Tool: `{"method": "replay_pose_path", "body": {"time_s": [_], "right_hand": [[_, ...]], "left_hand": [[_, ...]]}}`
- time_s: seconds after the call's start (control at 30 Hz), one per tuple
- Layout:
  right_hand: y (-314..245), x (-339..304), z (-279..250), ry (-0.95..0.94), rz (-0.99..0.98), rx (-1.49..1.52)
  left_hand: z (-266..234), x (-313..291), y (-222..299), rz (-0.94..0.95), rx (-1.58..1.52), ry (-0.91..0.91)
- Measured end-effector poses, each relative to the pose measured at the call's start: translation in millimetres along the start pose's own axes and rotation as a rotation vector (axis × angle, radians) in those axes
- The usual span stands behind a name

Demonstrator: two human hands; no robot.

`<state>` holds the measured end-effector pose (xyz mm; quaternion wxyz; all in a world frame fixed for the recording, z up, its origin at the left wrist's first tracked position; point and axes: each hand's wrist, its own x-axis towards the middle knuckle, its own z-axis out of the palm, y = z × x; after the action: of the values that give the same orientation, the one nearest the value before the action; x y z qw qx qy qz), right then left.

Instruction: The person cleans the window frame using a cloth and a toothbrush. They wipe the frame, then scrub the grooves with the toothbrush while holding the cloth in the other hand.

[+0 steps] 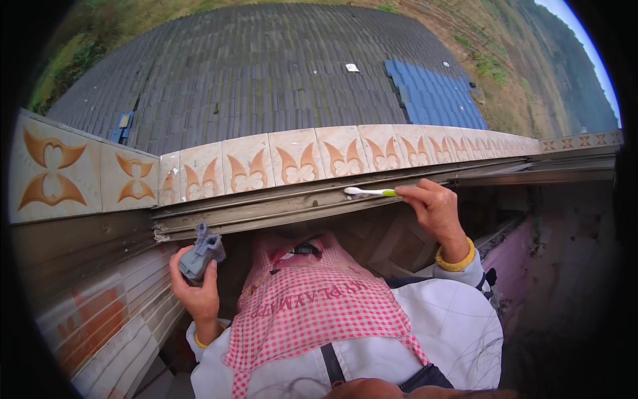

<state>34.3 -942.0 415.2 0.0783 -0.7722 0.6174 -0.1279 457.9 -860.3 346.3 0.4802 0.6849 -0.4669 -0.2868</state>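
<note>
My right hand (438, 211) pinches the green end of a white toothbrush (371, 191). The brush lies nearly level over the metal window track (279, 209), its head down at the grooves; whether the bristles touch is too small to tell. Left of my body, my left hand (198, 298) is closed around a small grey block-like thing (193, 265) with a ragged blue-grey cloth (211, 243) sticking out of its top. This bundle is held just below the track's left end, apart from it. Dirt shows along the grooves.
Beyond the track runs a ledge of cream tiles (292, 156) with orange patterns. Lower down outside spreads a dark tiled roof (259, 73) with a blue sheet patch (435, 93). A pink checked apron (312, 306) covers my front. A striped wall (123, 319) stands at left.
</note>
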Motion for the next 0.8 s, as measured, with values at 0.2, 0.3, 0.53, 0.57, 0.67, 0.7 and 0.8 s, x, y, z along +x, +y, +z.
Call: {"method": "replay_pose_path", "body": {"time_s": [0.2,0.3,0.53,0.57,0.67,0.7,0.8], "right_hand": [[23,-25,-41,0.057,0.125,-0.020],[-1,-13,-24,0.051,-0.020,0.112],[-1,5,15,0.030,-0.004,0.093],[9,1,4,0.047,0.040,0.043],[27,-14,-36,0.047,0.149,-0.117],[27,-17,-46,0.026,0.219,-0.149],[4,-8,-43,0.079,0.106,0.076]], "left_hand": [[0,0,-3,0.003,0.000,-0.017],[2,2,-2,0.020,-0.007,-0.024],[5,4,2,0.039,0.039,-0.056],[5,3,1,0.019,0.028,-0.039],[2,2,0,0.014,0.020,-0.042],[2,1,0,0.003,0.021,-0.037],[2,2,0,0.018,0.021,-0.031]]}}
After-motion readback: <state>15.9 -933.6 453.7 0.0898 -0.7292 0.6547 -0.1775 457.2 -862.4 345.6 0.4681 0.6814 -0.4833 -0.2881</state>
